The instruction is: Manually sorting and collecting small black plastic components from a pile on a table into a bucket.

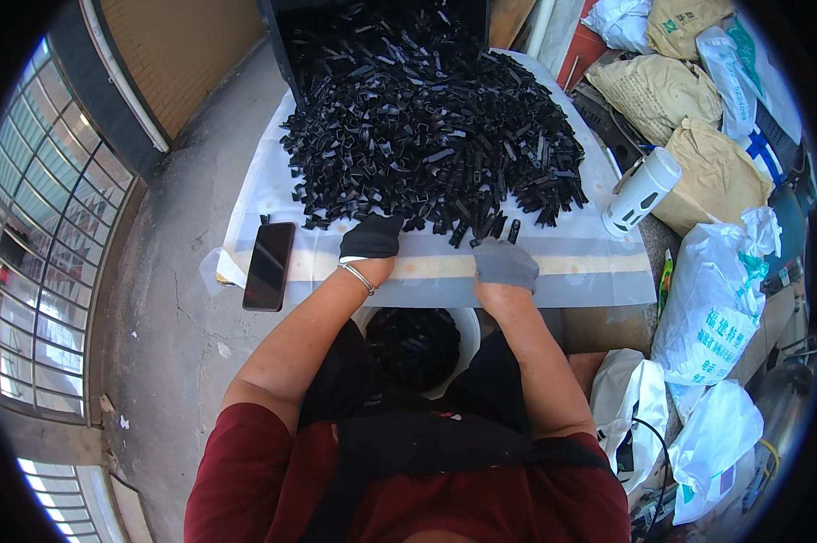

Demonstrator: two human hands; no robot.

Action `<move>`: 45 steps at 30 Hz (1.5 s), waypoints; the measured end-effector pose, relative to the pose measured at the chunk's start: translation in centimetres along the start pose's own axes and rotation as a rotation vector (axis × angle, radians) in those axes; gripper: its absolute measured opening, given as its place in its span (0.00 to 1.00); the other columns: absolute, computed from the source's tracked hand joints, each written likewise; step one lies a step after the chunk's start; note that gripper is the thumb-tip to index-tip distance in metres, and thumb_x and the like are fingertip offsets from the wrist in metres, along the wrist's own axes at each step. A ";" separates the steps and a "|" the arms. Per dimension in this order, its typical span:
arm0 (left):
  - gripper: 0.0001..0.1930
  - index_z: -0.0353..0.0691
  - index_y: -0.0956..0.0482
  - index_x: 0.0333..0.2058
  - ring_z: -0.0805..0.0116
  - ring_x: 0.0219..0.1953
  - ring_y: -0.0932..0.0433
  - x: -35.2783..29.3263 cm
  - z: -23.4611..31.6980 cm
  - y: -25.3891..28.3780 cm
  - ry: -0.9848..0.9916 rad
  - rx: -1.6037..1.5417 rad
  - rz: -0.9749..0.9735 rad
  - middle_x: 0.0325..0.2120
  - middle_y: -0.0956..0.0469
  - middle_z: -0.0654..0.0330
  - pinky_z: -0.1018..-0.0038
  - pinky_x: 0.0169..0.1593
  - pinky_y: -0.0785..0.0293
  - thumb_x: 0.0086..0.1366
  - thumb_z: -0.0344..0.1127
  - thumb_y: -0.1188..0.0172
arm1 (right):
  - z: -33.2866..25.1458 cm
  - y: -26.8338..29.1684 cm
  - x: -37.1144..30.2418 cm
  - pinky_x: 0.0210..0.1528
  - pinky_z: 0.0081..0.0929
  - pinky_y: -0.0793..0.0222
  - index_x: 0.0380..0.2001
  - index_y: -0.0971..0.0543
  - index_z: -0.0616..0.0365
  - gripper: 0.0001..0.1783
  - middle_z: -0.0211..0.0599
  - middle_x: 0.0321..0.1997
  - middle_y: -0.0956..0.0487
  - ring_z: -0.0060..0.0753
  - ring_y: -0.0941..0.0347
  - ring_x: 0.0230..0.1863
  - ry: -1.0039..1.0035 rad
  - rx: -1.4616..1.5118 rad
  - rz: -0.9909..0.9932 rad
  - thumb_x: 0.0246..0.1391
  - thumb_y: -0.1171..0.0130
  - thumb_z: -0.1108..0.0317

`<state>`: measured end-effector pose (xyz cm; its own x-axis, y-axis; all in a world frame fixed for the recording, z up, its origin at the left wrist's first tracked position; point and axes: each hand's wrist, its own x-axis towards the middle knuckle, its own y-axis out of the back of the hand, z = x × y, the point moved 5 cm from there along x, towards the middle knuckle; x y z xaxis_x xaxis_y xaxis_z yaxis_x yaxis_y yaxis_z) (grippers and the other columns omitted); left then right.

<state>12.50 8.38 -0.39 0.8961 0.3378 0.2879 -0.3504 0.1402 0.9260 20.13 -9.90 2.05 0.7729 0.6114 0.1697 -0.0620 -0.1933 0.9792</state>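
A large heap of small black plastic pieces covers most of the sheet-covered table. At the near edge of the heap, my left hand wears a black glove and is curled closed. Black pieces lie right against its far side, and whatever the fingers hold is hidden. My right hand, in a grey glove, is closed too, resting near the table's front. Several loose pieces touch or lie just past its fingertips; which one it grips, if any, does not show. Below the table edge, between my legs, a white bucket holds more black pieces.
A dark phone lies at the table's left edge. On the right side stands a white bottle. Filled sacks and bags crowd the right. Behind the heap is a dark open container. Concrete floor runs along the left.
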 end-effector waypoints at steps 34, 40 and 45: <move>0.21 0.36 0.28 0.27 0.71 0.23 0.33 -8.1 3.3 3.4 0.138 -0.879 -0.104 0.19 0.29 0.62 0.74 0.31 0.34 0.66 0.47 0.60 | -5.8 4.7 -7.6 0.27 0.37 0.36 0.27 0.26 0.57 0.11 0.38 0.23 0.26 0.43 0.31 0.25 0.488 0.330 0.296 0.49 0.49 0.60; 0.18 0.35 0.27 0.27 0.48 0.28 0.28 -7.6 4.2 4.7 0.038 -0.800 -0.086 0.22 0.26 0.47 0.63 0.33 0.33 0.64 0.42 0.60 | -5.7 4.3 -7.4 0.24 0.37 0.38 0.23 0.26 0.55 0.10 0.37 0.20 0.28 0.42 0.32 0.22 0.524 0.284 0.330 0.48 0.48 0.61; 0.16 0.35 0.27 0.27 0.48 0.27 0.27 -8.4 5.8 4.4 -0.099 -0.523 -0.141 0.22 0.26 0.49 0.63 0.32 0.32 0.63 0.38 0.60 | -6.4 1.9 -7.5 0.37 0.38 0.36 0.34 0.25 0.56 0.13 0.40 0.32 0.25 0.44 0.30 0.34 0.561 0.283 0.153 0.46 0.45 0.62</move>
<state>5.01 0.73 2.67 0.9566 0.1966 0.2150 -0.2913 0.6301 0.7198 10.16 -9.88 3.36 0.3165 0.8542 0.4124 0.0832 -0.4581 0.8850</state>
